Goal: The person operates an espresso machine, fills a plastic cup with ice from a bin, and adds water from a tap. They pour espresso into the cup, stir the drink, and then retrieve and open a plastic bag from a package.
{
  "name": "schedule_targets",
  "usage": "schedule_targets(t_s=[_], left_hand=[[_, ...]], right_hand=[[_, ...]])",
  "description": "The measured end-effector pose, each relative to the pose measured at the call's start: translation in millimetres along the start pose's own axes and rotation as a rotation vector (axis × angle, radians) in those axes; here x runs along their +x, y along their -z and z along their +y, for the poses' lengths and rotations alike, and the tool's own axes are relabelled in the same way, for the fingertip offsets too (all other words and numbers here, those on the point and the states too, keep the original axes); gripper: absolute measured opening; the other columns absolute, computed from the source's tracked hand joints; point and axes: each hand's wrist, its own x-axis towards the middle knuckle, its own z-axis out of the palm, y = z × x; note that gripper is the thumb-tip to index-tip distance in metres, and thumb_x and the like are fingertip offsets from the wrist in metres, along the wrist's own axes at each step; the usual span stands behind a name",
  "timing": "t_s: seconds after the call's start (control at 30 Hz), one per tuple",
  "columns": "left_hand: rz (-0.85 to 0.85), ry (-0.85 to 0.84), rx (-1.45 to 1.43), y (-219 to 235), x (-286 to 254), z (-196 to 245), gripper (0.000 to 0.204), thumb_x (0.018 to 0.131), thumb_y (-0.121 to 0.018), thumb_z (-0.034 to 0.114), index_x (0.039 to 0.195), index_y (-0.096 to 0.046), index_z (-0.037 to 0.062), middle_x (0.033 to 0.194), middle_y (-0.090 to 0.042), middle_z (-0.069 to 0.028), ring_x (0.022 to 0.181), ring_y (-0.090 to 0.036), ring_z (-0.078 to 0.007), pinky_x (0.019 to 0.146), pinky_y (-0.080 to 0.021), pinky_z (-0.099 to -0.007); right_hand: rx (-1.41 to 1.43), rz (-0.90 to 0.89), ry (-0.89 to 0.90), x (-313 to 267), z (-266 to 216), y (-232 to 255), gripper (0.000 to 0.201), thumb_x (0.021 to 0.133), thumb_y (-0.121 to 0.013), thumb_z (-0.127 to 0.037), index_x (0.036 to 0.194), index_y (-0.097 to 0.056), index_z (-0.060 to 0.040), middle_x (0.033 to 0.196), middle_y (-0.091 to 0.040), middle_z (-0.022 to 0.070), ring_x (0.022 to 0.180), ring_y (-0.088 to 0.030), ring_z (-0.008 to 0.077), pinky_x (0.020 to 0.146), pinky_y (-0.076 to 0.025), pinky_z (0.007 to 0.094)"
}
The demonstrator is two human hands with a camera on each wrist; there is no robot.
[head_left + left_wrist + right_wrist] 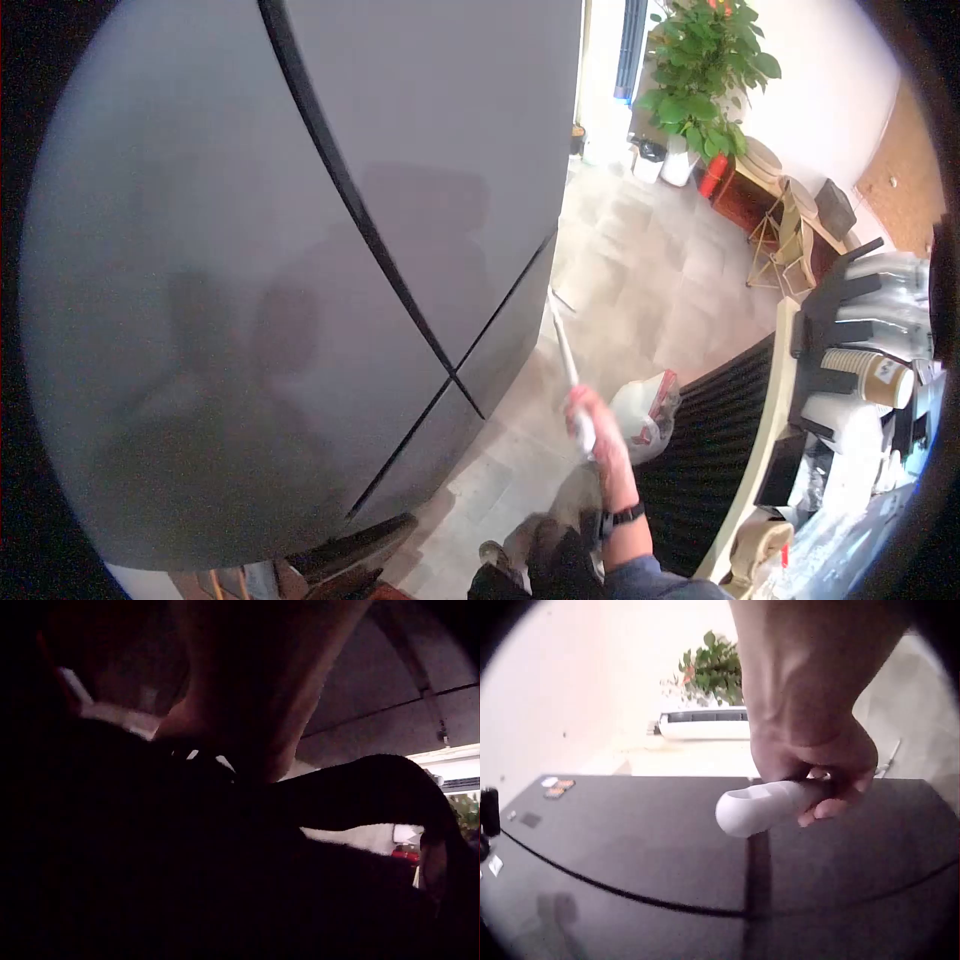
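Note:
My right hand grips a long white handle, which slants away from me toward the floor. At its far end a thin crosspiece shows near the base of the grey cabinet; the kind of tool cannot be told. In the right wrist view, the fingers curl round the handle, and its rounded, slotted white end sticks out past the fist. My left hand appears only in the left wrist view, in deep shadow, its fingers hidden. Beside it is a dark curved shape.
The tall grey cabinet with dark seams fills the left side. On the tiled floor a clear plastic bag lies by a black ribbed counter front. Stacked paper cups sit on the right. A plant, a fire extinguisher and chairs stand farther back.

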Motion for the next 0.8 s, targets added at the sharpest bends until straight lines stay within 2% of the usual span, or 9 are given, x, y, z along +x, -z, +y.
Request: schedule_targets(t_s=[0.07,0.1,0.13,0.2,0.27,0.47,0.63,0.73,0.8], left_hand=[[0.045,-0.195,-0.231,-5.1,42.5,-16.3,0.042,0.094,-0.049,0.04,0.109,-0.061,0.0025,0.105,-0.063,-0.0244,0.103,-0.059,-0.0399,0.085,-0.047,-0.0437],[0.097,-0.333,-0.431,-5.1,69.6,-21.8,0.041,0.094,-0.048,0.039,0.108,-0.06,0.0027,0.104,-0.063,-0.0247,0.102,-0.059,-0.0395,0.084,-0.048,-0.0432],[0.058,-0.223,-0.197,37.3,61.2,34.9,0.038,0.093,-0.049,0.037,0.112,-0.058,0.0049,0.102,-0.063,-0.0244,0.099,-0.061,-0.0373,0.082,-0.049,-0.0422],[-0.008,-0.302,-0.014,89.7,61.6,111.0,0.048,0.09,-0.053,0.045,0.121,-0.054,0.0074,0.098,-0.065,-0.0248,0.097,-0.064,-0.0313,0.082,-0.049,-0.0414],[-0.162,-0.272,0.068,134.1,51.0,204.3,0.061,0.088,-0.054,0.048,0.131,-0.046,0.0051,0.118,-0.057,-0.0269,0.107,-0.057,-0.0418,0.092,-0.045,-0.0483],[-0.007,-0.491,0.496,161.2,106.3,360.2,0.047,0.09,-0.051,0.043,0.115,-0.059,0.0045,0.107,-0.064,-0.0218,0.099,-0.061,-0.0378,0.086,-0.048,-0.0446],[-0.126,-0.712,0.287,173.5,129.5,488.8,0.043,0.091,-0.052,0.04,0.115,-0.058,0.0048,0.11,-0.062,-0.0218,0.102,-0.059,-0.0375,0.086,-0.047,-0.0452],[-0.127,-0.772,0.298,174.4,140.2,528.4,0.043,0.091,-0.055,0.039,0.116,-0.057,0.0027,0.103,-0.063,-0.0196,0.095,-0.061,-0.036,0.08,-0.048,-0.0431],[-0.123,-0.82,0.303,176.2,161.4,553.3,0.044,0.091,-0.056,0.038,0.116,-0.056,0.0018,0.1,-0.064,-0.0185,0.092,-0.061,-0.0353,0.078,-0.049,-0.0423]], right_hand=[[0.315,-0.129,0.137,27.8,-27.6,9.6,0.019,0.089,-0.055,-0.029,0.104,-0.054,-0.0161,0.069,-0.052,0.0044,0.055,-0.049,0.0133,0.052,-0.043,0.0255],[0.368,-0.052,0.287,30.0,-48.9,-6.2,0.015,0.091,-0.054,-0.029,0.098,-0.055,-0.0158,0.063,-0.049,0.0027,0.054,-0.048,0.0138,0.052,-0.042,0.0257],[0.346,-0.08,0.384,35.5,-70.8,-15.0,0.018,0.092,-0.052,-0.032,0.099,-0.054,-0.0154,0.063,-0.049,0.0032,0.054,-0.048,0.0146,0.052,-0.041,0.0263],[0.304,-0.075,0.528,50.4,-112.7,-21.2,0.023,0.094,-0.046,-0.036,0.102,-0.052,-0.0145,0.064,-0.051,0.0051,0.054,-0.049,0.0158,0.052,-0.041,0.0269],[0.255,-0.014,0.61,76.8,-148.5,-17.1,0.029,0.096,-0.041,-0.039,0.106,-0.05,-0.0133,0.067,-0.056,0.0079,0.054,-0.05,0.0166,0.052,-0.041,0.0271],[-0.067,0.048,0.59,130.2,-252.0,-24.6,0.048,0.096,-0.026,-0.055,0.112,-0.04,-0.0117,0.093,-0.069,0.0203,0.064,-0.059,0.0162,0.059,-0.044,0.0267],[-0.157,-0.057,0.446,173.3,-327.7,-37.1,0.057,0.095,-0.021,-0.064,0.114,-0.037,-0.0129,0.101,-0.068,0.02,0.075,-0.065,0.0184,0.063,-0.047,0.0286],[-0.226,-0.125,0.491,204.1,-362.4,-55.4,0.062,0.094,-0.011,-0.063,0.112,-0.037,-0.0095,0.1,-0.068,0.0208,0.073,-0.065,0.0197,0.059,-0.045,0.0273],[-0.247,-0.16,0.475,216.9,-387.8,-78.6,0.071,0.093,-0.011,-0.065,0.122,-0.034,-0.0055,0.101,-0.068,0.0198,0.077,-0.066,0.0208,0.06,-0.045,0.0276]])
